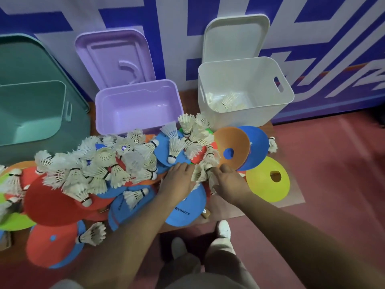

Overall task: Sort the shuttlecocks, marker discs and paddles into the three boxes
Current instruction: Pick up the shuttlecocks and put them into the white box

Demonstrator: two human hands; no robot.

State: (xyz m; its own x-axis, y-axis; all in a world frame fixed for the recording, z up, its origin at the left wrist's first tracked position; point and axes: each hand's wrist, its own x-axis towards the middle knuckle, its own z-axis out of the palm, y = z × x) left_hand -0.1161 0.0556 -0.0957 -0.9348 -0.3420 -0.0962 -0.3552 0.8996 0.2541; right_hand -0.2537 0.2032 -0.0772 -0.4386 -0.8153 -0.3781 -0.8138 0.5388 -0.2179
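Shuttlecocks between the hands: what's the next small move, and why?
Probably lift the gripped shuttlecocks over to the white box: the left hand and right hand both hold them, that box already has some, and the purple box looks empty.

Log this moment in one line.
step: gather shuttlecocks | left hand: grips bunch | right hand: grips bunch | white box: holds shuttlecocks | marker discs, paddles: in pile

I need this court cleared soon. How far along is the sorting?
Barely begun. A few shuttlecocks lie in the white box; the purple box and green box look empty. The left hand and right hand are on a bunch in the pile. Most shuttlecocks, discs and paddles remain.
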